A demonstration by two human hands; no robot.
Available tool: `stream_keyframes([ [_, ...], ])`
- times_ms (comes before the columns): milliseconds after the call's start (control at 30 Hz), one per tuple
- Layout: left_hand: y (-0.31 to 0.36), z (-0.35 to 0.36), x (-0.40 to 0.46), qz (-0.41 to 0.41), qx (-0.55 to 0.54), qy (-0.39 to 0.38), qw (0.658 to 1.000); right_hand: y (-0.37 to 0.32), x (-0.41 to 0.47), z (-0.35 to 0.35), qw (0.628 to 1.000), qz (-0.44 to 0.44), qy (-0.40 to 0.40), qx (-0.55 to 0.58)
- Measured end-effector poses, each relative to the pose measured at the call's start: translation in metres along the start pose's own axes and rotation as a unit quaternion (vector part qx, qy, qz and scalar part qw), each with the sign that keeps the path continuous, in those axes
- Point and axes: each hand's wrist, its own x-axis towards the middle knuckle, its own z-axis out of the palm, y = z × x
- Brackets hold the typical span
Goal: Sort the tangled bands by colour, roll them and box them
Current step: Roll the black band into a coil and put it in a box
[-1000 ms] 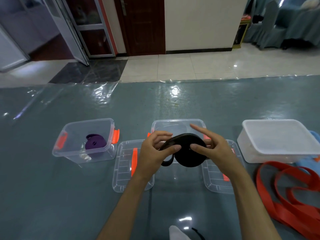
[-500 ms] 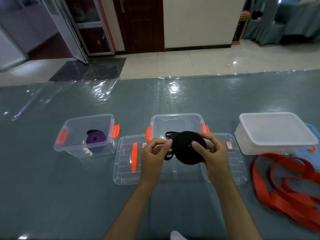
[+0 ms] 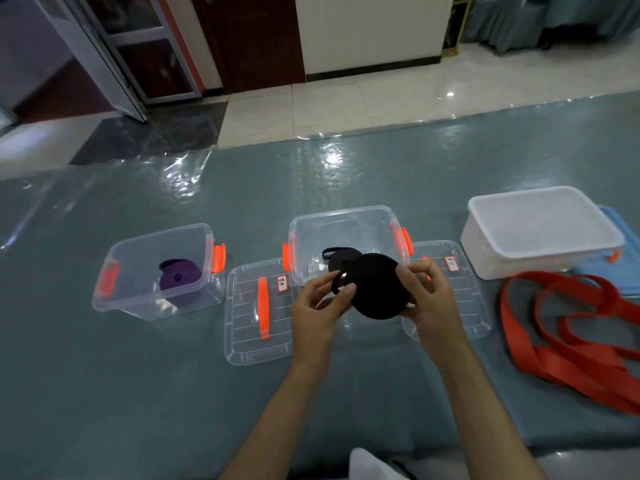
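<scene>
The black rolled flat band (image 3: 377,286), pinched between the curled fingers of the left hand (image 3: 320,306) and right hand (image 3: 427,296) just before the clear orange-latched plastic box (image 3: 346,220), should probably be kept tight while its loose tail is tucked.

A blue cloth (image 3: 620,237) lies behind the white lidded tub (image 3: 540,230).

Banquet or event hall: glossy white tiled floor (image 3: 363,98), teal-draped chairs (image 3: 519,22) upper right, dark wooden door (image 3: 252,39), plastic-covered grey-blue bench (image 3: 138,393).
</scene>
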Motion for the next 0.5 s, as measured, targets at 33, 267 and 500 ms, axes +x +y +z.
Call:
stream_keyframes([
  [33,0.0,0.0,0.001,0.001,0.002,0.002,1.0,0.001,0.002,0.001,1.0,-0.006,0.005,0.002],
  [267,-0.004,0.007,0.019,-0.041,-0.015,0.042,0.998,0.017,0.016,0.025,0.999,-0.023,0.045,0.016],
  [500,0.005,0.004,0.076,-0.055,0.067,0.091,0.992,0.031,0.066,0.038,0.996,0.06,0.004,-0.071],
])
